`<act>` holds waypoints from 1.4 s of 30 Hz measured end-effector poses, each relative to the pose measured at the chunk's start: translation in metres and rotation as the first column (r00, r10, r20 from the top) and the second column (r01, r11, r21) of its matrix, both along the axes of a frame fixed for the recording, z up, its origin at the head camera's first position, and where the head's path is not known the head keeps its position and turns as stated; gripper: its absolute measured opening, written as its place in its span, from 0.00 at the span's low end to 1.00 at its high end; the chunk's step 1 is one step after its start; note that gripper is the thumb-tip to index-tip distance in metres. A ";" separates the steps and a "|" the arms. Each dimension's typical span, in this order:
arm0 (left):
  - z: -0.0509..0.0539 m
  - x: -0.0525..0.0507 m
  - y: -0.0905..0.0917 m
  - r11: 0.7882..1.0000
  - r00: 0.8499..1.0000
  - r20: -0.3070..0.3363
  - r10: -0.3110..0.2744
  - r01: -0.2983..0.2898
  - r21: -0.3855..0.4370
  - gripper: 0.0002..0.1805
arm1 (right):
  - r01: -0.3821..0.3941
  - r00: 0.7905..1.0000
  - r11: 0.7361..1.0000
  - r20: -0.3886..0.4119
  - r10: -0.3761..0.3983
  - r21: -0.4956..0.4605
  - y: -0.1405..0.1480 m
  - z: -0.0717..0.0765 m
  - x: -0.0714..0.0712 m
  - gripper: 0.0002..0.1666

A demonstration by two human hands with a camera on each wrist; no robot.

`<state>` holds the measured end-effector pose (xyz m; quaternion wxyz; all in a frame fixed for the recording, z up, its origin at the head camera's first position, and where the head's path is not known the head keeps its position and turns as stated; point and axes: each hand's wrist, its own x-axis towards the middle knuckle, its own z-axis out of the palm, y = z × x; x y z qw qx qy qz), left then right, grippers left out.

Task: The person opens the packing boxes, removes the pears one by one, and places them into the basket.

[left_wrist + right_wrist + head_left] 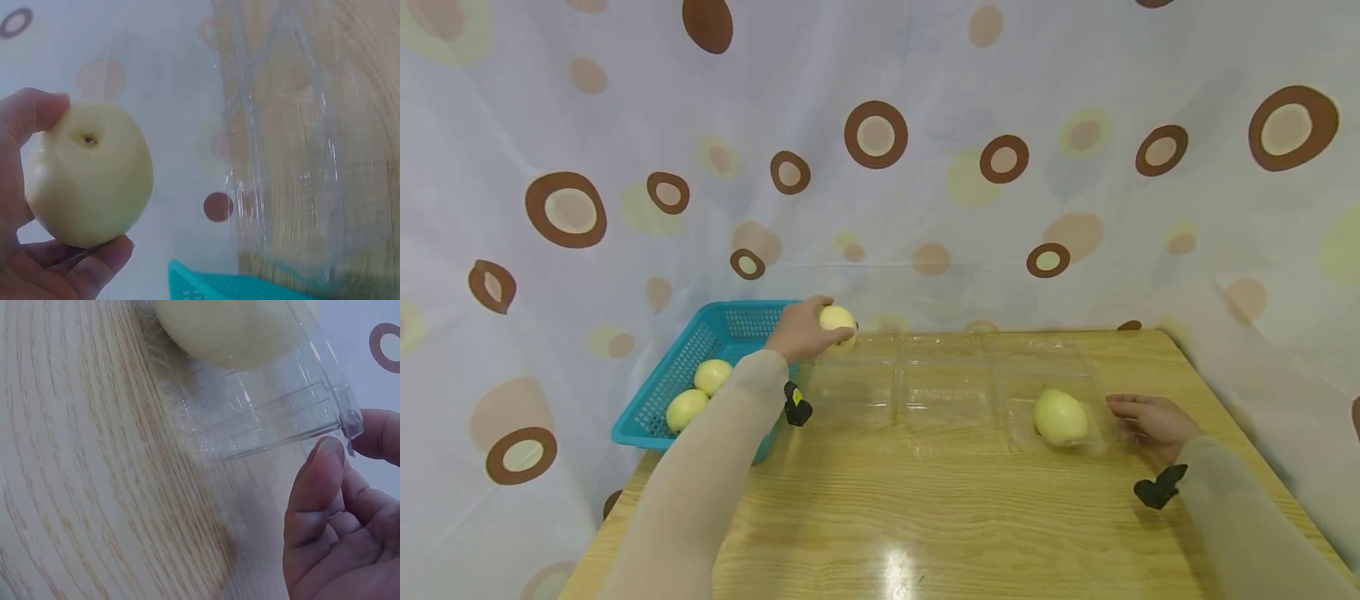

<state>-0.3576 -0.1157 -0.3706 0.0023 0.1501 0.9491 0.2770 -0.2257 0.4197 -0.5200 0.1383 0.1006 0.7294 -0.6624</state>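
Note:
My left hand [803, 332] grips a pale yellow pear [90, 178] near the basket's right rim; its dimpled end shows in the left wrist view. Thumb and fingers lie on opposite sides of the fruit. To the right on the table is a clear plastic tray [947, 392] with several compartments. Another pear [1060, 417] sits in the tray's front right compartment. At the tray's right end, my right hand [1156, 423] pinches the corner of the rim between thumb and forefinger, seen best in the right wrist view.
A blue perforated basket [658, 379] stands at the table's left with pears [687, 410] in it; my left arm hides part of it. The wooden table [940, 517] reaches back to a white curtain [917, 200] with brown rings and dots.

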 end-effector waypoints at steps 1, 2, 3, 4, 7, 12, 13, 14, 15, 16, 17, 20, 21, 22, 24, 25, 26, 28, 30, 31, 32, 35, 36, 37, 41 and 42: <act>0.001 0.000 -0.005 1.000 1.000 0.012 0.017 -0.017 0.019 0.43 | 0.002 1.000 1.000 0.001 -0.002 -0.001 0.000 -0.001 0.000 0.31; 0.001 0.000 -0.010 0.999 0.999 0.019 0.036 -0.036 0.033 0.43 | 0.002 1.000 1.000 0.002 -0.002 -0.003 0.001 -0.002 0.000 0.31; 0.002 0.000 -0.016 0.998 0.998 0.025 0.049 -0.050 0.046 0.43 | 0.004 1.000 1.000 0.003 -0.004 -0.006 0.001 -0.003 0.000 0.31; 0.003 0.001 -0.021 0.996 0.997 0.031 0.065 -0.067 0.058 0.43 | 0.004 1.000 1.000 0.003 -0.004 -0.009 0.001 -0.003 0.000 0.31; 0.005 0.002 -0.037 0.990 0.993 0.048 0.108 -0.112 0.085 0.42 | 0.006 1.000 1.000 0.002 -0.006 -0.015 0.002 -0.004 0.000 0.31; 0.001 0.000 -0.064 0.972 0.975 0.098 0.200 -0.210 0.107 0.45 | -0.003 1.000 1.000 -0.005 0.003 0.012 0.002 -0.006 0.000 0.36; 0.000 0.001 -0.070 0.969 0.971 0.105 0.216 -0.227 0.100 0.45 | -0.005 1.000 1.000 -0.005 0.005 0.019 0.003 -0.007 0.000 0.37; -0.001 0.000 -0.075 0.967 0.968 0.109 0.228 -0.238 0.091 0.45 | -0.008 1.000 1.000 -0.006 0.008 0.028 0.003 -0.007 0.000 0.38; -0.002 0.000 -0.081 0.966 0.965 0.109 0.239 -0.247 0.074 0.46 | -0.008 1.000 0.999 -0.006 0.008 0.034 0.003 -0.008 -0.001 0.39; -0.003 0.000 -0.086 0.965 0.962 0.109 0.248 -0.256 0.063 0.46 | -0.009 1.000 0.999 -0.005 0.009 0.038 0.002 -0.008 -0.001 0.39; -0.005 0.001 -0.090 0.963 0.960 0.113 0.257 -0.264 0.054 0.47 | -0.006 1.000 0.999 -0.003 0.006 0.044 0.002 -0.008 -0.001 0.39; -0.008 0.002 -0.103 0.959 0.953 0.124 0.277 -0.283 0.030 0.47 | -0.015 1.000 0.998 -0.005 0.016 0.053 0.002 -0.009 -0.001 0.40; -0.009 0.002 -0.107 0.957 0.950 0.126 0.284 -0.289 0.020 0.47 | -0.015 1.000 0.998 -0.007 0.015 0.054 0.002 -0.009 -0.001 0.40; -0.011 0.002 -0.111 0.955 0.948 0.132 0.291 -0.295 0.013 0.48 | -0.015 1.000 0.999 -0.010 0.016 0.050 0.002 -0.009 -0.001 0.41; -0.014 0.002 -0.118 0.953 0.944 0.137 0.301 -0.302 -0.017 0.48 | -0.021 1.000 0.999 -0.015 0.022 0.049 0.002 -0.009 -0.001 0.41; -0.016 0.002 -0.120 0.952 0.942 0.139 0.306 -0.305 -0.032 0.49 | -0.023 1.000 0.998 -0.016 0.024 0.051 0.003 -0.009 -0.001 0.42; -0.017 0.002 -0.123 0.952 0.941 0.145 0.307 -0.304 -0.045 0.50 | -0.024 1.000 0.998 -0.017 0.025 0.054 0.003 -0.009 -0.002 0.42; -0.019 0.002 -0.127 0.951 0.938 0.155 0.310 -0.302 -0.072 0.51 | -0.021 1.000 0.998 -0.013 0.022 0.059 0.003 -0.009 -0.002 0.43; -0.020 0.003 -0.129 0.949 0.936 0.164 0.312 -0.300 -0.097 0.51 | -0.027 1.000 0.997 -0.012 0.028 0.069 0.004 -0.009 -0.002 0.43; -0.021 0.004 -0.131 0.947 0.933 0.172 0.317 -0.302 -0.109 0.51 | -0.027 1.000 0.997 -0.012 0.028 0.070 0.004 -0.009 -0.002 0.43; -0.021 0.004 -0.131 0.946 0.930 0.179 0.320 -0.302 -0.121 0.52 | -0.024 1.000 0.997 -0.012 0.025 0.070 0.004 -0.009 -0.002 0.43; -0.025 0.005 -0.133 0.939 0.921 0.196 0.336 -0.312 -0.143 0.52 | -0.024 1.000 0.998 -0.014 0.025 0.062 0.004 -0.009 -0.002 0.43; -0.026 0.005 -0.134 0.938 0.918 0.203 0.340 -0.315 -0.147 0.52 | -0.023 1.000 0.998 -0.013 0.024 0.058 0.004 -0.009 -0.002 0.43; -0.027 0.005 -0.134 0.936 0.915 0.210 0.345 -0.320 -0.147 0.52 | -0.021 1.000 0.998 -0.012 0.022 0.056 0.003 -0.009 -0.001 0.43; -0.032 0.005 -0.136 0.936 0.915 0.217 0.340 -0.309 -0.167 0.51 | -0.022 1.000 0.999 -0.014 0.023 0.046 0.002 -0.007 0.000 0.43; -0.033 0.005 -0.136 0.937 0.917 0.215 0.336 -0.303 -0.174 0.51 | -0.022 1.000 0.999 -0.016 0.023 0.044 0.002 -0.007 0.000 0.43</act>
